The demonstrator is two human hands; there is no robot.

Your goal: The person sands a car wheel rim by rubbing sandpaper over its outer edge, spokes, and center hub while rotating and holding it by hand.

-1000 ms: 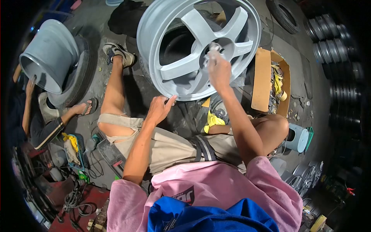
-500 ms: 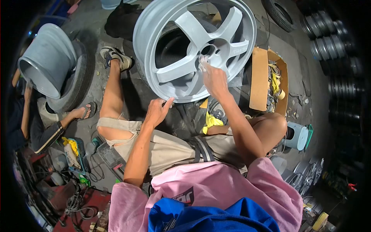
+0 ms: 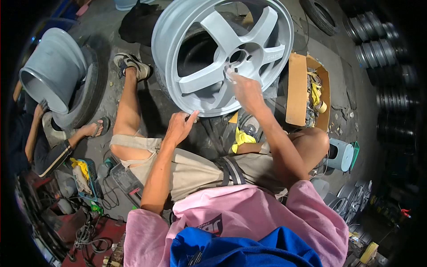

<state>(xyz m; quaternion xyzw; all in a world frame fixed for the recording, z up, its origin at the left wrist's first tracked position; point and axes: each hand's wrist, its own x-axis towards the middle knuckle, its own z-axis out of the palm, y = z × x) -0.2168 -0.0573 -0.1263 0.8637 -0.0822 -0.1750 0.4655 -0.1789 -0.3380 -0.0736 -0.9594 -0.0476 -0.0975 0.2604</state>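
A pale grey five-spoke wheel rim [image 3: 189,84] stands tilted in front of me, its spoked face toward me. My left hand [image 3: 180,127] is closed at its lower edge, thumb against the lip and fingers curled. Near the hub, my right hand [image 3: 248,92] has its fingers pressed together against the base of a spoke, just below the centre hole. Those fingertips are whitish and smeared by motion; whatever they hold, if anything, I cannot make out. Behind the wheel rim, a dark tyre [image 3: 198,53] shows through the gaps between spokes.
An open cardboard box [image 3: 297,95] of scraps stands right of the wheel. At left, another person's hand [image 3: 42,107] touches a grey rim barrel [image 3: 55,66] leaning on a tyre [image 3: 91,89]. A black animal [image 3: 138,24] lies behind. Stacked rims [image 3: 376,53] line the right side.
My right hand has shifted slightly left and down near the hub, with its fingers moving over the spoke base. My left hand keeps its place on the wheel's lower edge.
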